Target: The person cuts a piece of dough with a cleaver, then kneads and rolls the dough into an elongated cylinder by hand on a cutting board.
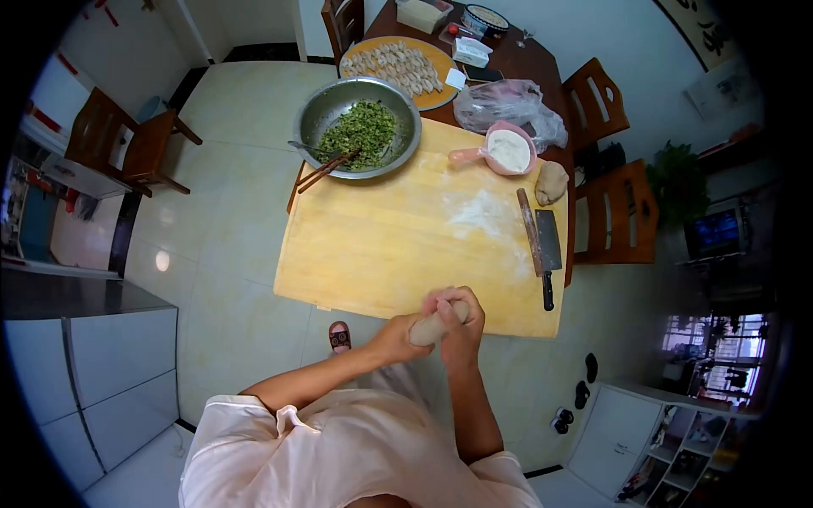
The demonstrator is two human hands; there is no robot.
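Floury board [373, 245], clock centre: tiled floor [229, 220] at 9, metal bowl [309, 114] at 11, knife [548, 241] at 3. At 6, left hand [396, 340] and right hand [461, 334] curled round dough [428, 329].

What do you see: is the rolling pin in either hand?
No, the rolling pin lies on the yellow board beside the cleaver, while the left hand and right hand hold dough.

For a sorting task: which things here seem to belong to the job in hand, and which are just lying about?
Likely for the job: held dough; second dough lump; yellow board; rolling pin; cleaver; pink scoop of flour; bowl of chopped greens; chopsticks; tray of dumplings.

Likely just lying about: tissue packet; television; plant; shoes.
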